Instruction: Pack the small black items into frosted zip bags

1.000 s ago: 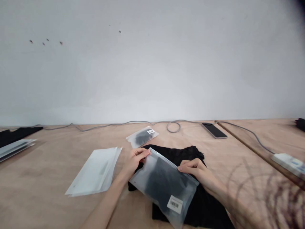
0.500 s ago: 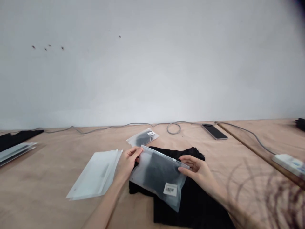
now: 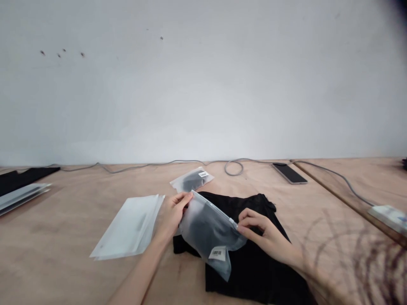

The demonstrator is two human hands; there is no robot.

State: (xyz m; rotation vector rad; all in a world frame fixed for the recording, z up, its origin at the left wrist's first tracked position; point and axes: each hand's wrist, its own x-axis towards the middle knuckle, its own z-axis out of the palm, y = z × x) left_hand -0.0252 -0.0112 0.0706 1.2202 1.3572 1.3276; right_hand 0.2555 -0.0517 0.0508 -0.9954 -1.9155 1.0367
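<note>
A frosted zip bag [image 3: 206,224] with something dark inside and a barcode label hangs tilted between my two hands. My left hand [image 3: 173,212] pinches its upper left corner at the end of the zip strip. At the right end of the strip, beside the slider, my right hand [image 3: 262,231] closes thumb and fingers on the bag's edge. Beneath the bag lies a black folded garment [image 3: 254,267], partly covered by the bag and my right hand. A stack of pale frosted bags [image 3: 127,226] rests left of my left hand.
Behind my hands lies another labelled bag [image 3: 192,180] with dark contents. A phone [image 3: 290,173] and a looped grey cable [image 3: 233,167] are near the wall. Black cloth [image 3: 28,178] and more bags [image 3: 23,197] lie far left; a white power strip [image 3: 389,217] is at right.
My right hand has shifted slightly left and down along the zip bag's top edge. The bag now bends and slopes more steeply to the right. My left hand keeps its corner.
</note>
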